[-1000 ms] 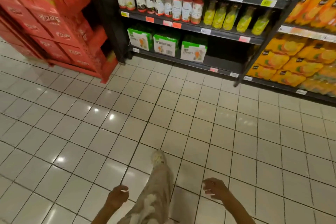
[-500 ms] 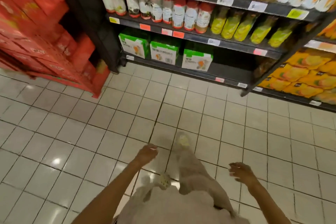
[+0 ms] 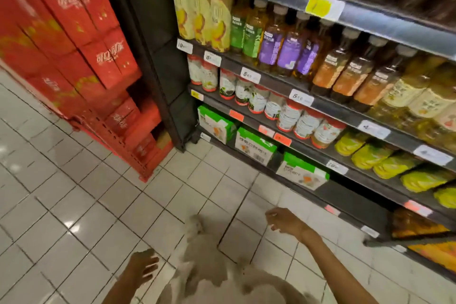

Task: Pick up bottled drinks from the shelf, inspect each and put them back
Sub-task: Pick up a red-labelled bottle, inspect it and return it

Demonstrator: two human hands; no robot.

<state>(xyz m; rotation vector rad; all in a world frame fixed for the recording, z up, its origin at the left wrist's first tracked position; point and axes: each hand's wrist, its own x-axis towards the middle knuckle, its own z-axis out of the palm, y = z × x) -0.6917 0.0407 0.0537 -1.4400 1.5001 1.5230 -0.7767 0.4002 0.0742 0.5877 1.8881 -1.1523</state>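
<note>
A dark shelf unit [image 3: 345, 113] full of bottled drinks rises on the right. One row holds amber bottles with green, purple [image 3: 288, 52] and orange labels [image 3: 350, 79]. Below stand red-capped white bottles [image 3: 288, 113], with yellow bottles [image 3: 370, 155] further right. My left hand [image 3: 143, 266] hangs low near my leg with fingers relaxed, holding nothing. My right hand [image 3: 283, 222] floats over the floor in front of the bottom shelf, fingers loosely curled and empty, well below the bottles.
A tall stack of red drink cartons [image 3: 74, 44] stands on the left beside the shelf's end post [image 3: 158, 81]. Green-and-white boxes [image 3: 254, 148] sit on the bottom shelf. White tiled floor [image 3: 74, 205] spreads out on the left.
The shelf has come much closer and the view has tilted up, showing higher rows. My left hand dropped back beside my leg; my right hand moved forward toward the bottom shelf.
</note>
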